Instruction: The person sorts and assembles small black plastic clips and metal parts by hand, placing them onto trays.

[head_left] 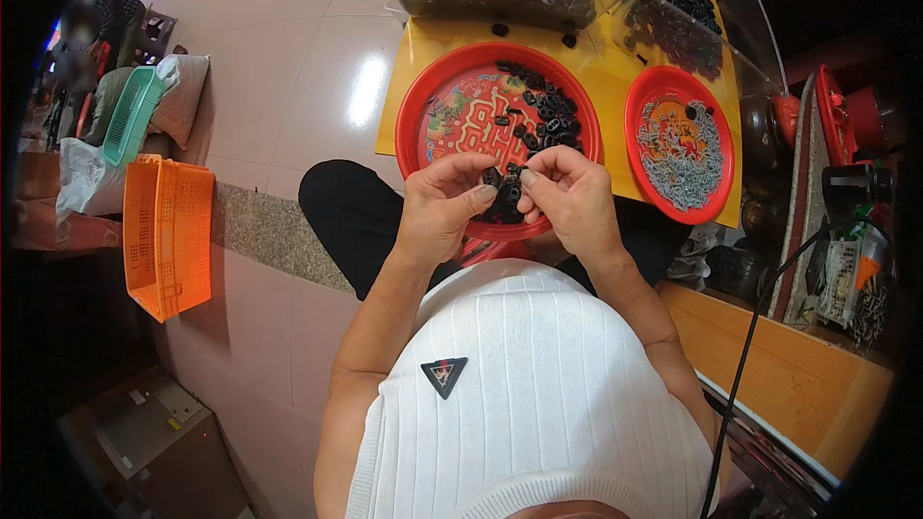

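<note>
Pinching black parts [491,176], two hands [435,207] [577,200], two red trays [408,115] [632,130] on yellow table [612,96]

Held pcs [493,177] ptly hidden, bin [500,2] cropped

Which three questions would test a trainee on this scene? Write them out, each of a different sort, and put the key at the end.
1. Multiple choice. What fills much of the smaller red tray?
A) Wooden beads
B) Silvery metal pieces
C) Orange bottle caps

2. True or false. The orange basket stands on the yellow table.

3. Fill the gap. Of the person's two hands, the ____ one is nearer to the smaller red tray.

Key:
1. B, silvery metal pieces. The larger red tray holds black pieces instead.
2. False. The orange basket is well to the left of the yellow table, apart from it.
3. Right: the right hand.
</note>
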A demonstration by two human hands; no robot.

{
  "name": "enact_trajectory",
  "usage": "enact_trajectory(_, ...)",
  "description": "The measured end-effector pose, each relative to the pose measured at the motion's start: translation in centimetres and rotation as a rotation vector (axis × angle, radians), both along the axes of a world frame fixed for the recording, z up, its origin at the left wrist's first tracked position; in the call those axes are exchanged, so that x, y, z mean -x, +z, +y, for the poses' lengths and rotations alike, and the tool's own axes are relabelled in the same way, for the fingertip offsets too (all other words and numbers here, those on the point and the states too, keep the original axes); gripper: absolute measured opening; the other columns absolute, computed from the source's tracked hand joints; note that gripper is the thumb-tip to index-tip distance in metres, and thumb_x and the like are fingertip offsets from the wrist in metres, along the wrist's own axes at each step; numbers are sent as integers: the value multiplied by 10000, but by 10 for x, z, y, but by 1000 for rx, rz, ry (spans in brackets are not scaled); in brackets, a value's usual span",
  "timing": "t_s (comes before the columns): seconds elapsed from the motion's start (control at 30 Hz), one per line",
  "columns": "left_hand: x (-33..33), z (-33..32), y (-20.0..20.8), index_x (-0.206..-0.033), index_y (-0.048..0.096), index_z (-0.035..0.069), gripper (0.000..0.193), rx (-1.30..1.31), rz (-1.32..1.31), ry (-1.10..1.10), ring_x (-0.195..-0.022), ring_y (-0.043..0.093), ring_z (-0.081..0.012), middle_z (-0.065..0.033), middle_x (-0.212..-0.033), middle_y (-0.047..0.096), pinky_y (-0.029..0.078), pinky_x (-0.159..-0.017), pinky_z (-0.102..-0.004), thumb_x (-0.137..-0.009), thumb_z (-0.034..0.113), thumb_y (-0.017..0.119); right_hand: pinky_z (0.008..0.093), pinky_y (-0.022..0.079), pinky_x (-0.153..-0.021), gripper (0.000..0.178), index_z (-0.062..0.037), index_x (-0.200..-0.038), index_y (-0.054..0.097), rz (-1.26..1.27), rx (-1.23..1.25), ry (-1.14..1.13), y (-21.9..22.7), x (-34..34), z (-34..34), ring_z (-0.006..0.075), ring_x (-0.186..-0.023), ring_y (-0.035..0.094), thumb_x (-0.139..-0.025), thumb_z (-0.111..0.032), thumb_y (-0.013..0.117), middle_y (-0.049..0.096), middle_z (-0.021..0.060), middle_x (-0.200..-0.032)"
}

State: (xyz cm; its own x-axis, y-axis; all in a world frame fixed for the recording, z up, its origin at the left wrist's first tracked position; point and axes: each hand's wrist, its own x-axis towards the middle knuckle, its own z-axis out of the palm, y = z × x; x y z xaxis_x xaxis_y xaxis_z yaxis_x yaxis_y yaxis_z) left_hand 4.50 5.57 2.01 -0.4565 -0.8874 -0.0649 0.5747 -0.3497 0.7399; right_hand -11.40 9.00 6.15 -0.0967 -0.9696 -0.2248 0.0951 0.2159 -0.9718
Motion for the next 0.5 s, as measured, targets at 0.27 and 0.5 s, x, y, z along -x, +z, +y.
enact_trajectory(0.27, 1, 4, 5, -1011, 566, -38, 282, 51, -33, -4, -709, 549, -99, -63, -836, 584, 461, -647, -195, -735, -66, 620, 193, 465, -467, 75, 10, -836, 534, -17, -27, 17, 0, -2, 1, 68, -561, 556, -803, -50, 565, 566, 34, -691)
enact_trajectory(0.5, 4, 5, 6, -1000, 576, -35, 278, 107, -112, 18, -701, 536, -80, -39, -816, 583, 454, -644, -187, -729, -58, 634, 194, 467, -473, 74, 11, -829, 534, 19, -53, 19, 2, -1, 3, 66, -561, 556, -799, -50, 563, 563, 29, -686)
